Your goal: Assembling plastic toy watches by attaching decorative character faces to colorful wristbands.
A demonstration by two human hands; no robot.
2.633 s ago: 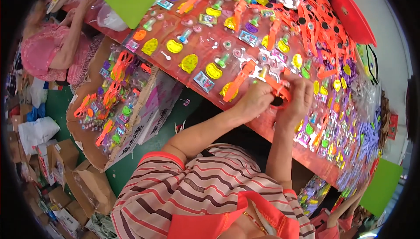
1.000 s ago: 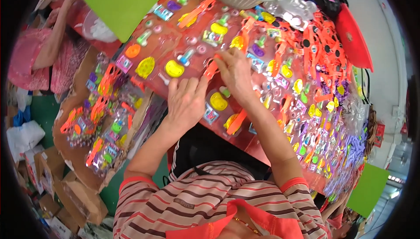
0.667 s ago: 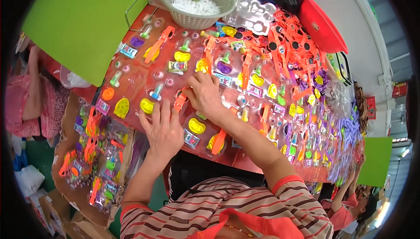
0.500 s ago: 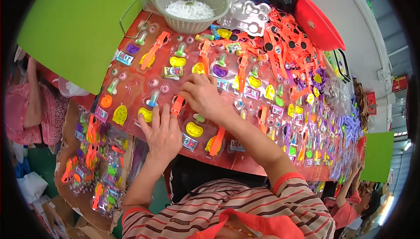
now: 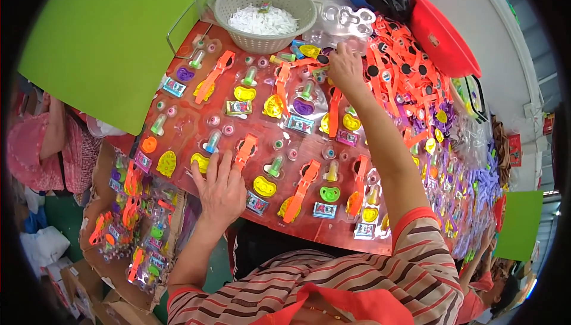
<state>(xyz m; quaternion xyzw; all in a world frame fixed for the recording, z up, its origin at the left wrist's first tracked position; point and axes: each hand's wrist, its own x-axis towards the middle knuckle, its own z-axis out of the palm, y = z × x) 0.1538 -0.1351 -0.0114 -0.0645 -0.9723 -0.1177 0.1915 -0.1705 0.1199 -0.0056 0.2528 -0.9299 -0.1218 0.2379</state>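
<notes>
My left hand (image 5: 221, 191) lies with fingers spread at the edge of a clear moulded tray, next to a yellow pacifier-shaped toy (image 5: 200, 162). An orange toy watch (image 5: 244, 151) lies in that tray just beyond my fingers, with a blue-capped tube (image 5: 212, 141) and eyeball-like balls (image 5: 228, 130) near it. My right hand (image 5: 347, 68) reaches to the far side, its fingers apart over loose pieces beside a small shiny packet (image 5: 320, 75). The hand hides part of what lies beneath it; nothing shows gripped.
Filled clear trays stand in rows on the red table (image 5: 196, 119). At the back are a grey basket (image 5: 266, 42) of white strips, a pile of orange watches (image 5: 410, 66) and a red basin (image 5: 443, 36). A carton (image 5: 98, 247) of filled trays stands low at left.
My right hand has left the orange watch beside my left hand and moved far and to the right. The watch stays in the tray. My left hand has barely moved.
</notes>
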